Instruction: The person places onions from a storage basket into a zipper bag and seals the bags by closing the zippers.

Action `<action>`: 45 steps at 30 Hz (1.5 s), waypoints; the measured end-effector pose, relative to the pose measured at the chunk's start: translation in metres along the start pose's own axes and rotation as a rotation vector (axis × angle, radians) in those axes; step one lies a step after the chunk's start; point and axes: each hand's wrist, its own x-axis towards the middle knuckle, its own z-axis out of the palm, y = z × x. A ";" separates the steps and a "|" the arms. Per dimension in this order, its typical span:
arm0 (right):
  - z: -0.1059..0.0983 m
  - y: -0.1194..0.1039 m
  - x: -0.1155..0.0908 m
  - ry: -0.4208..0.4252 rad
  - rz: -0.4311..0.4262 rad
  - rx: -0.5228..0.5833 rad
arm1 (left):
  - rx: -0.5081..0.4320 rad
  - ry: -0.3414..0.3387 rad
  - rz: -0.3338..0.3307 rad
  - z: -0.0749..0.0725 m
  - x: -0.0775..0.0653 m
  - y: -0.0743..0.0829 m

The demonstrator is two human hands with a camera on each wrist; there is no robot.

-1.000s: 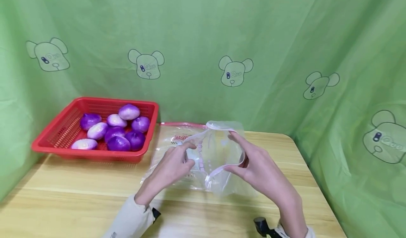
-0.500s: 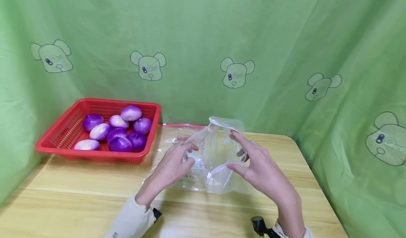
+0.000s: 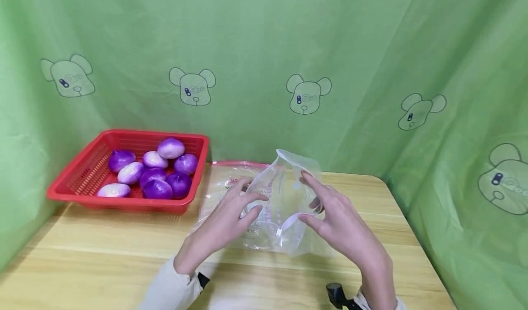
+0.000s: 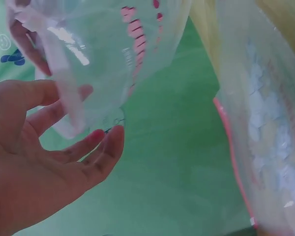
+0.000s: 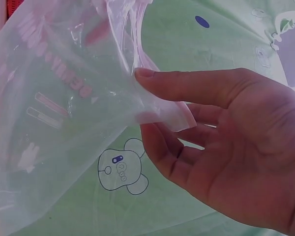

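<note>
A clear zip bag with pink lettering stands with its mouth spread wide between both hands. My right hand holds the right side of the mouth; in the right wrist view its thumb lies on one side of the film and the fingers on the other. My left hand is at the left rim, fingers relaxed and spread apart. The left wrist view shows the film passing between the fingers of the left hand. A second clear bag with a red top edge lies flat underneath, partly covered.
A red plastic basket with several purple onions sits at the back left. Green curtain with bear outlines hangs behind and along both sides of the wooden table.
My left hand has shifted slightly right and its fingers have spread farther apart. The bag's far corner has risen a little. The right hand stays nearly where it was at the mouth.
</note>
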 end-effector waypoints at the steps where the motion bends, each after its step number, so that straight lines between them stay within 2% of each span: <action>1: 0.000 0.001 0.001 -0.003 0.003 -0.004 | 0.013 0.024 0.009 -0.002 0.000 0.001; 5: 0.002 0.004 0.004 -0.014 0.021 -0.006 | 0.029 0.144 0.028 -0.009 0.002 0.002; 8: 0.004 0.006 0.005 -0.022 0.037 -0.005 | 0.035 0.198 0.012 -0.015 0.000 -0.005; 12: 0.007 0.008 0.006 -0.026 0.041 -0.014 | 0.067 0.217 -0.048 -0.027 -0.008 -0.023; 17: 0.010 0.008 0.009 -0.029 0.049 -0.022 | 0.164 0.253 -0.144 -0.055 -0.015 -0.051; 21: 0.012 0.009 0.011 -0.030 0.044 -0.019 | 0.224 0.313 -0.183 -0.076 -0.019 -0.073; 24: 0.014 0.010 0.011 -0.031 0.040 -0.016 | 0.245 0.336 -0.209 -0.086 -0.024 -0.087; 30: 0.015 0.011 0.013 -0.032 0.045 -0.013 | 0.262 0.308 -0.303 -0.096 -0.037 -0.116; 34: 0.014 0.011 0.013 -0.027 0.046 -0.015 | 0.260 0.271 -0.372 -0.098 -0.045 -0.129; 40: 0.013 0.011 0.013 -0.031 0.043 -0.019 | 0.280 0.207 -0.442 -0.102 -0.054 -0.142; 45: 0.013 0.013 0.011 -0.036 0.047 -0.009 | 0.270 0.151 -0.461 -0.106 -0.055 -0.147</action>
